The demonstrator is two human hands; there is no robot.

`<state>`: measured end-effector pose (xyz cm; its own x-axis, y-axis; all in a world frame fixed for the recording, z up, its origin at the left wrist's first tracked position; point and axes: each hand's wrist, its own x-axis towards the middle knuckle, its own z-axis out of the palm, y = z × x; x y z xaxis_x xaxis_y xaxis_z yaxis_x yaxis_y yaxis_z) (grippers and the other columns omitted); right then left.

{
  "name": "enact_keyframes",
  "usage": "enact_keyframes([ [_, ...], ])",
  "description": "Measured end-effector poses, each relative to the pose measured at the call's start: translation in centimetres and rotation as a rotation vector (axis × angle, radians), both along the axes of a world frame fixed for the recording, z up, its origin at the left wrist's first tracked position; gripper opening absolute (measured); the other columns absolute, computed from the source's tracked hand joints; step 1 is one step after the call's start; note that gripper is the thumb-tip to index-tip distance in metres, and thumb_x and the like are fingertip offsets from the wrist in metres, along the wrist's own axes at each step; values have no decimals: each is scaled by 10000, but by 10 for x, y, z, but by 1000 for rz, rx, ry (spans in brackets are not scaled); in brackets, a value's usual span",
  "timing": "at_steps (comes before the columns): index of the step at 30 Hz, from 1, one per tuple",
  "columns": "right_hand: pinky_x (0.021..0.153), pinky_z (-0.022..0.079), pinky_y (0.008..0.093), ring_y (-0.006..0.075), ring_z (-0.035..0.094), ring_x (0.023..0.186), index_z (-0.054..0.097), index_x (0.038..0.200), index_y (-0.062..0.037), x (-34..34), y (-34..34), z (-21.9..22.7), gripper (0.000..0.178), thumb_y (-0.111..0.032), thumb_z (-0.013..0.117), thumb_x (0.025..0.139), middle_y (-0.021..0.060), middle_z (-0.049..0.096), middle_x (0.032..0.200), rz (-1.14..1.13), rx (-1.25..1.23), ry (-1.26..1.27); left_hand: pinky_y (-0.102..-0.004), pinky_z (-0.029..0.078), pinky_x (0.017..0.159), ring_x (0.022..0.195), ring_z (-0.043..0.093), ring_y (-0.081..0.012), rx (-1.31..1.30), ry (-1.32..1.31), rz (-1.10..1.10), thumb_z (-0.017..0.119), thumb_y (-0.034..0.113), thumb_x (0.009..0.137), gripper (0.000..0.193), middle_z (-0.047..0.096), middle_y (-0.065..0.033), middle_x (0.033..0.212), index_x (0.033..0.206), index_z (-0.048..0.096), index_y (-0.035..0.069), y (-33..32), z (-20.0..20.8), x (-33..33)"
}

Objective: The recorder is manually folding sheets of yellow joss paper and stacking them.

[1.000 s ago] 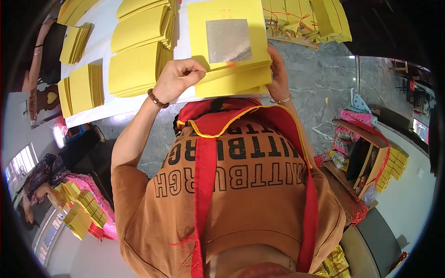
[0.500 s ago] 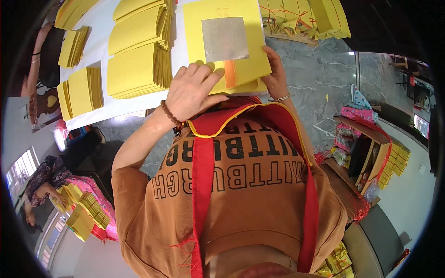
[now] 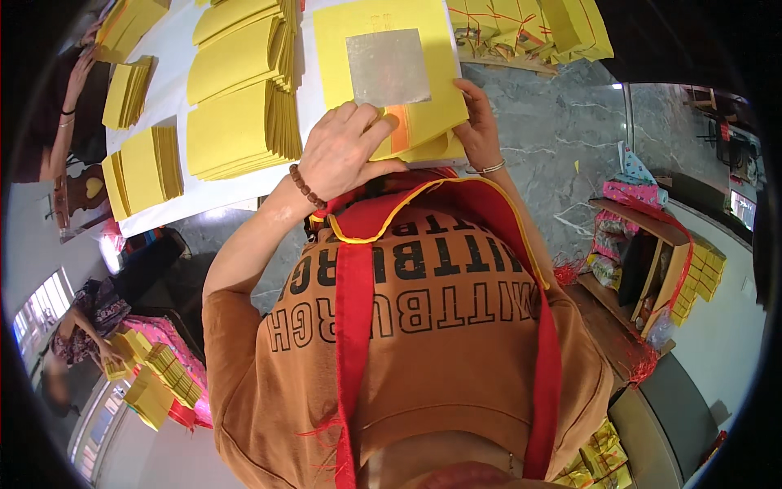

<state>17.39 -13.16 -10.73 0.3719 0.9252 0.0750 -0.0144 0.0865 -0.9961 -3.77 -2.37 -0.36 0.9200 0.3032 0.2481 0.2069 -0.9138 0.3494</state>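
In front of me on the table lies a pile of yellow paper sheets (image 3: 330,61). The top sheet bears a silver square (image 3: 389,67) and an orange strip (image 3: 400,134). My left hand (image 3: 344,147), with a brown bead bracelet at the wrist, is closed over the near edge of the top sheet. Its fingers are bent on the paper, and its thumb lies along the near edge. My right hand (image 3: 481,130) grips the sheet's right edge, thumb and fingers partly hidden. The near right corner stands slightly apart from the sheets under it.
Folded yellow paper stacks (image 3: 236,122) stand in rows on the white tabletop (image 3: 167,213). Beyond the right edge are yellow bundles tied with red string (image 3: 509,28). A wooden shelf (image 3: 652,261) stands at right. At left, another person's hand (image 3: 110,350) touches yellow paper bundles.
My left hand has shifted slightly right, its fingertips now over the orange strip. My right hand keeps its hold on the edge. The view has shifted a little.
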Motion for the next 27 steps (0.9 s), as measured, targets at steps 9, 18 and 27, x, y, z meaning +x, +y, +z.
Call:
enact_keyframes([
  [9,990,362,370,227,404,1224,396,1321,-115,21,-1,-4,650,-90,649,723,75,359,1360,163,72,18,-340,483,630,761,566,-244,12,-70,-22,668,211,769,268,568,-88,858,972,618,44,4,-3,-2],
  [18,1047,309,415,312,378,1273,572,1147,-104,25,28,40,488,-123,714,680,85,529,1255,272,218,-614,-348,475,705,837,572,-267,-222,10,-15,688,297,750,377,573,-106,906,1015,613,39,13,5,-5],
  [27,1057,282,442,307,496,1162,652,968,-73,20,30,34,204,-135,623,775,104,637,1078,250,253,-546,-392,364,900,1079,474,-295,-113,-135,142,681,250,725,473,540,-114,1160,1156,576,87,27,-9,-28],
])
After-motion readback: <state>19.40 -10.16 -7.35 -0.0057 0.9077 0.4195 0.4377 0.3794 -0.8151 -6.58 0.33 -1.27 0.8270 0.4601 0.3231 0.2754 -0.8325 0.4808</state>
